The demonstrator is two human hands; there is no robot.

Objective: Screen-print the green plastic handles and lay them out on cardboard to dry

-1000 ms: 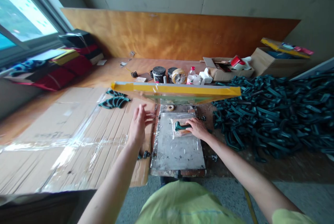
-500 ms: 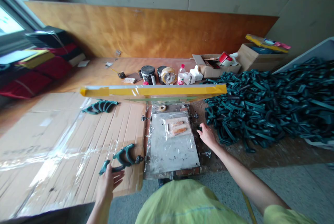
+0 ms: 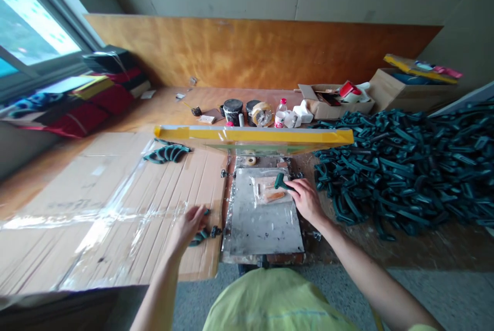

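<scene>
My right hand (image 3: 305,198) grips a dark green plastic handle piece (image 3: 280,183) and holds it over the taped orange jig (image 3: 270,192) on the metal print plate (image 3: 262,223). My left hand (image 3: 189,227) rests on the cardboard sheet (image 3: 116,207), fingers curled over green handle pieces (image 3: 201,234) near the plate's left edge. A raised screen frame edged with yellow tape (image 3: 252,134) hangs above the plate's far end.
A big heap of green handle pieces (image 3: 405,166) fills the bench on the right. A small fanned stack of them (image 3: 166,152) lies on the cardboard further back. Ink tins (image 3: 233,109), tape roll (image 3: 263,113), bottle (image 3: 281,112) and boxes (image 3: 332,102) line the back.
My right hand fetched a green piece from the heap and brought it over the jig. My left hand took the earlier piece off the jig and set it on the cardboard near the plate.
</scene>
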